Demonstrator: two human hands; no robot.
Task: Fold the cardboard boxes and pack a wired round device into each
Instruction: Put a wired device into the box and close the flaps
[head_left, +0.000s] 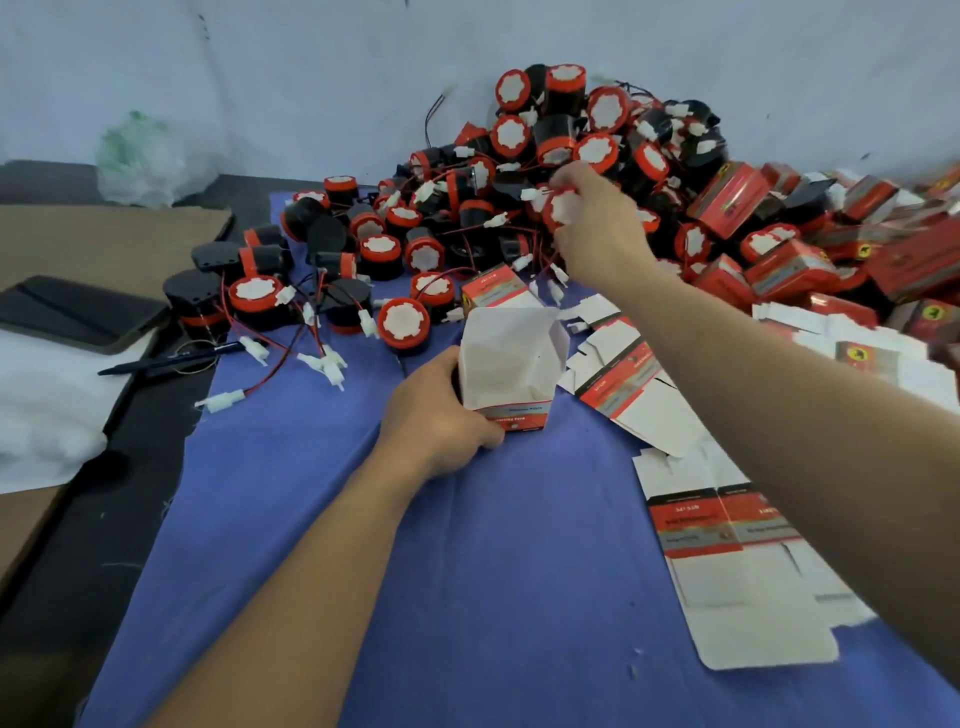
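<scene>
Gripping a round black plastic device with red-rimmed white cap (560, 207) at the device pile (511, 136): right hand (597, 234). Left hand (441, 410) clasps the open red-and-white cardboard box (511, 358) on the blue cloth (467, 571). Device likely rigid and light, but the wires may snag, so hold the body. Box walls flimsy.

A pale bluish wall (311, 62) rises ahead of me, flecked with dark marks. Below it my worktop: a blue cloth (467, 571) spread over a dark surface (78, 571), evenly lit.

Matt blue cloth (467, 571), printed cardboard box (511, 364) white inside, glossy red-and-black plastic devices (405, 321).
</scene>
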